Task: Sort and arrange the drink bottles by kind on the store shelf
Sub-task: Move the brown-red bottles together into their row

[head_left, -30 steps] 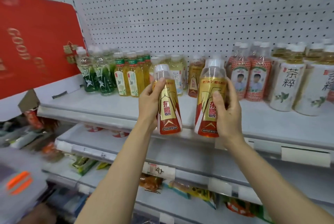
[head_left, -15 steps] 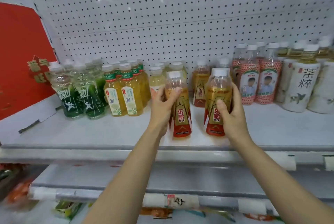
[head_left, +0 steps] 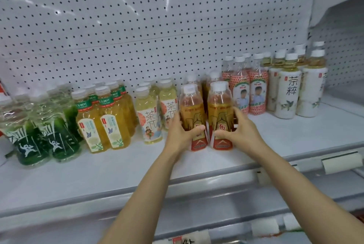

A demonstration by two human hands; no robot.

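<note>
On the white shelf (head_left: 285, 135), at centre frame, two gold-and-red energy drink bottles stand side by side ahead of their own kind. This looks like the placing step; next, let go and square them up. The left hand (head_left: 180, 132) wraps the left bottle (head_left: 192, 110), the right hand (head_left: 239, 130) the right bottle (head_left: 220, 110), fingers curled around each.

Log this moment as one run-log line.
left hand: holds left gold bottle | right hand: holds right gold bottle | both bottles upright on shelf, side by side | not released
</note>
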